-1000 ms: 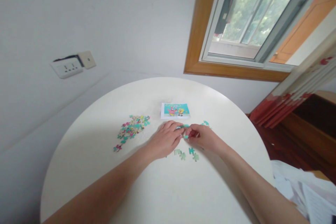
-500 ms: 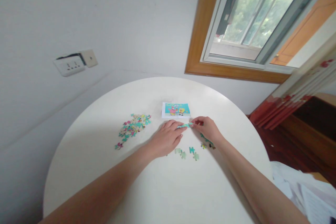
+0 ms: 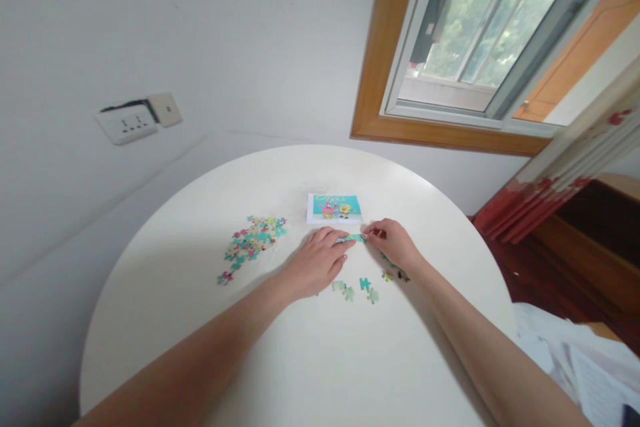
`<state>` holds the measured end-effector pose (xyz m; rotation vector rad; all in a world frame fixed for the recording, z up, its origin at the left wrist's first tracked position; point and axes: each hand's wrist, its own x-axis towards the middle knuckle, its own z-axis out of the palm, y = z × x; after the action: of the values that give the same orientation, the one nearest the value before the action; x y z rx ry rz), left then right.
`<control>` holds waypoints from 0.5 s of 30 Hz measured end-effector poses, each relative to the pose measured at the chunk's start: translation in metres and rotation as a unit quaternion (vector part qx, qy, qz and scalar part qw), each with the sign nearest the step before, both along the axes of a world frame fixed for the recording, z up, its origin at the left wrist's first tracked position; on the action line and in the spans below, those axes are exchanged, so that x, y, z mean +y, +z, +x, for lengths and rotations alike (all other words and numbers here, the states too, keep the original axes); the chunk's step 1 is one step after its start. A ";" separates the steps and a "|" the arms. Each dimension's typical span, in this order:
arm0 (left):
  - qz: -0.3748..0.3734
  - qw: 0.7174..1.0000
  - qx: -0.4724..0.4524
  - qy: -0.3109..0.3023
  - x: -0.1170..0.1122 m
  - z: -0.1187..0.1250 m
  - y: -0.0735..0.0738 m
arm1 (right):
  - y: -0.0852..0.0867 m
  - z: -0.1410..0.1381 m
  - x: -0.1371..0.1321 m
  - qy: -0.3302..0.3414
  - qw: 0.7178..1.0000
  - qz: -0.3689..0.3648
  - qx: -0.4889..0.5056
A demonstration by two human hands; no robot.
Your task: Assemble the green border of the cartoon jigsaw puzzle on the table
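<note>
Loosely heaped puzzle pieces (image 3: 256, 238) on a tabletop (image 3: 300, 367)

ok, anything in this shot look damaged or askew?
Yes: the white socket plate on the wall, left of the window. A dark gap shows along its top edge, up to the beige plate, so it may not be seated flush. Nothing odd about the loose puzzle pieces.

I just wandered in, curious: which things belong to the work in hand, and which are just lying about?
Belonging:
teal jigsaw strip, at the left hand and right hand
multicoloured jigsaw heap
loose pale green and teal pieces
rectangular blue cartoon card

Just around:
loose white paper sheets
red and cream curtain
</note>
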<state>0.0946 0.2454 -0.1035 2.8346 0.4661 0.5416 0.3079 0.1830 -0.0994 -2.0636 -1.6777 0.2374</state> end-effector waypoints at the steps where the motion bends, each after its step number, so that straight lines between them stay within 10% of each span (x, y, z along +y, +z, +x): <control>1: 0.000 1.000 0.001 0.001 0.000 0.000 0.000 | 0.000 0.000 0.000 0.001 1.000 -0.004 0.001; 15: 0.008 1.000 0.012 0.003 0.000 0.000 0.000 | -0.002 0.001 0.001 0.011 1.000 0.004 0.012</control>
<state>0.0948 0.2457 -0.1033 2.8578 0.4754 0.5158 0.3090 0.1836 -0.1014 -2.0298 -1.6840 0.2615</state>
